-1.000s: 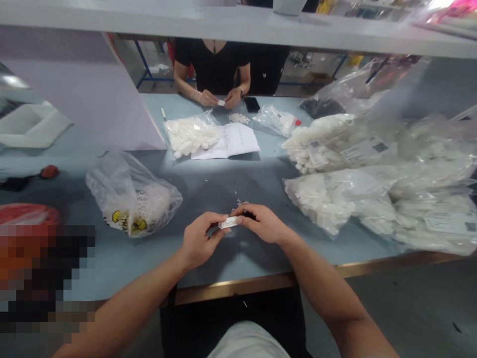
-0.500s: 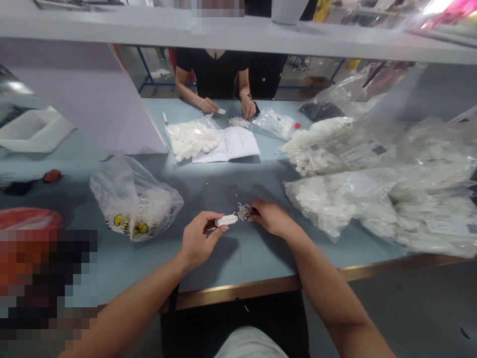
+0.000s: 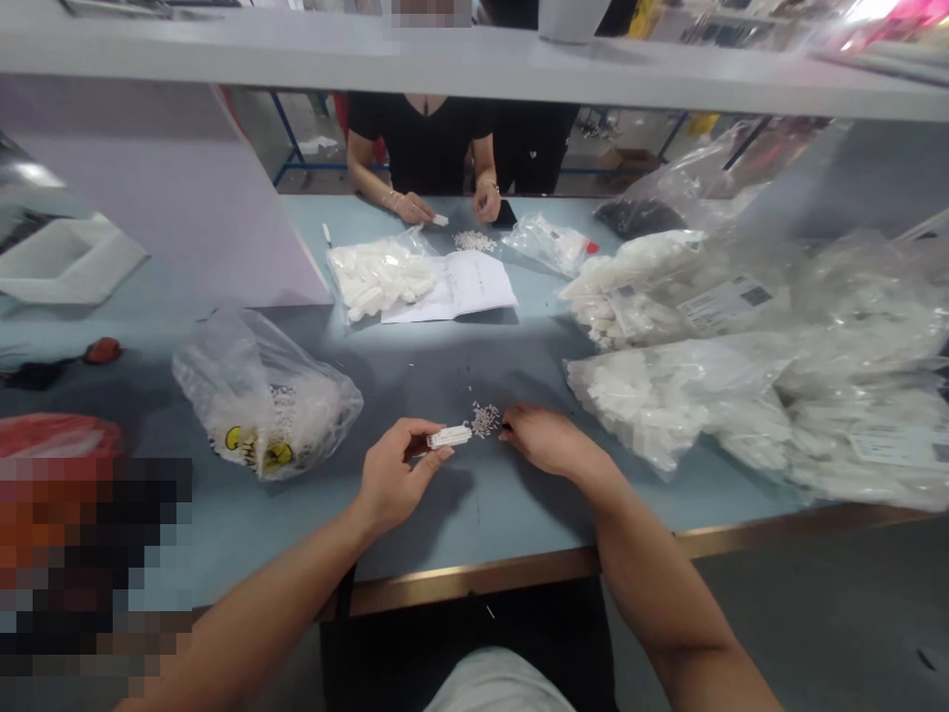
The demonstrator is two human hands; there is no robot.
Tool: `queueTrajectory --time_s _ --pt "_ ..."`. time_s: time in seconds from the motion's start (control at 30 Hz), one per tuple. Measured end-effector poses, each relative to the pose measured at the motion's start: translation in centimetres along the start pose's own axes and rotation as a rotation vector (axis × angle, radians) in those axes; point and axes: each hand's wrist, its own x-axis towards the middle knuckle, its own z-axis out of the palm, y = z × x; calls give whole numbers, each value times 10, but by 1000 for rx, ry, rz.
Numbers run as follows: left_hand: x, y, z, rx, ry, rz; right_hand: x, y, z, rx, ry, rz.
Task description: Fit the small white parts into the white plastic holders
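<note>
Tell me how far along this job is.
Done: a small heap of white bits lies loose on the table. In hand: the left hand grips a white strip, with the right hand resting beside the heap. Left: labelled clear bags of white parts lie piled at right, apparently unworked.

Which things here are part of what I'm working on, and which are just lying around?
In use:
left hand, holding a small white block
right hand
small pile of white bits

Lying around:
plastic bag of white pieces
open booklet
phone
</note>
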Motion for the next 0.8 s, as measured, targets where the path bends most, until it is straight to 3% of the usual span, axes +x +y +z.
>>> queueTrajectory --time_s 0.1,0.23,0.37,0.53,0.8 --pt "1 0 1 -57 19 -44 -1 1 -4 138 102 11" --pt "2 -2 3 -117 35 -76 -2 -4 -11 570 304 -18" --pt "1 -3 4 -127 46 -78 -3 -19 -10 926 330 7" --pt "0 -1 4 -79 58 -41 -3 -33 -4 1039 258 29" --pt "-2 -2 3 38 49 58 0 -38 3 1113 302 22"
